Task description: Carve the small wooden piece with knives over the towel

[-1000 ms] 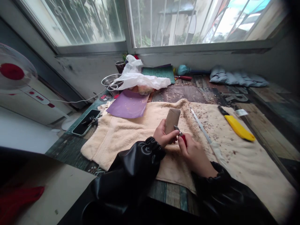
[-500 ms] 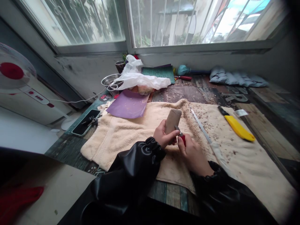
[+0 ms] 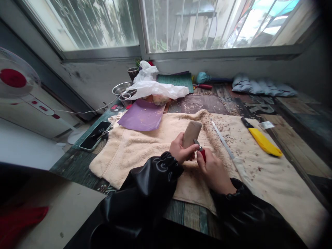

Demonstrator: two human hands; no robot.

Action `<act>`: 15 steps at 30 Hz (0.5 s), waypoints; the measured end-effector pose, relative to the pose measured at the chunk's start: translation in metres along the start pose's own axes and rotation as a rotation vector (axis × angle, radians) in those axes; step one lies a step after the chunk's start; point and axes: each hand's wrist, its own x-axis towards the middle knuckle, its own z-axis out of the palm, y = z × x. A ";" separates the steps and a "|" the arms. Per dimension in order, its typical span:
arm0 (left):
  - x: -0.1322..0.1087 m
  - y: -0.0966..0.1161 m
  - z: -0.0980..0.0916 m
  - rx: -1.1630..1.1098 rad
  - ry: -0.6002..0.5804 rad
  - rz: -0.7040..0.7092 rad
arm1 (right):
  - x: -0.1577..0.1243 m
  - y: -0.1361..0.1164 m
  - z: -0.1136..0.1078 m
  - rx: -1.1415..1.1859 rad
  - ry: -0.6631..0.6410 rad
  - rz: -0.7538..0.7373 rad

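A brown wooden block (image 3: 192, 134) is held upright, leaning slightly right, in my left hand (image 3: 182, 149), whose fingers wrap its lower part. My right hand (image 3: 214, 171) is closed around the red handle of a small carving knife (image 3: 202, 152). The knife's metal blade touches the lower right side of the block, close to my left thumb. Both hands are over a cream towel (image 3: 145, 148) strewn with brown shavings. To their right lies a thin metal blade (image 3: 221, 138) with a pale wrapped end.
A yellow-handled tool (image 3: 264, 141) lies at the right of the towel. Purple sandpaper (image 3: 142, 116) and a white plastic bag (image 3: 160, 90) are behind. At the left lies a phone (image 3: 94, 136) with keys on it; a metal bowl (image 3: 123, 89) stands at the back.
The top of the block has tilted very slightly to the right. My hands have hardly moved, and the knife still touches the block.
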 end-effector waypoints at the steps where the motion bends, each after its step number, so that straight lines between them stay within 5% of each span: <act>1: 0.000 0.000 0.000 0.001 0.002 0.001 | 0.000 0.000 0.000 0.001 0.003 -0.005; 15: -0.001 0.003 0.000 0.016 0.003 -0.002 | -0.001 -0.001 0.001 -0.057 0.051 -0.023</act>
